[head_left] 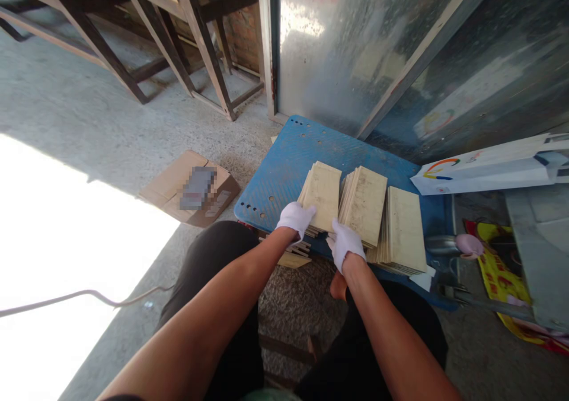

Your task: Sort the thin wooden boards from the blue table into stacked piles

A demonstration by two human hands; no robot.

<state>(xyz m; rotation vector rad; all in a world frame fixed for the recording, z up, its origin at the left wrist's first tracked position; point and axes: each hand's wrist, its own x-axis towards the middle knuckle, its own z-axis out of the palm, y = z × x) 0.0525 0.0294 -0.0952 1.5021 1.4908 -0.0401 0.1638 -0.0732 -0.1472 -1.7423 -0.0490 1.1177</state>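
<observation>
Harsh daylight burns part of the concrete floor (75, 223) at left white, while soft shade covers the stacked boards (363, 202). Glare whitens the glossy framed panel (324, 63); wide-angle distortion splays the table legs (205, 45), and pixelation masks part of the cardboard box (166, 178).

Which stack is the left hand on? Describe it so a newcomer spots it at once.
Find the blue platform, with a white bag at its right end. Along its near side lie three stacks of thin, pale boards. You want the leftmost stack, the only one with the white-gloved left hand at its side.
</observation>
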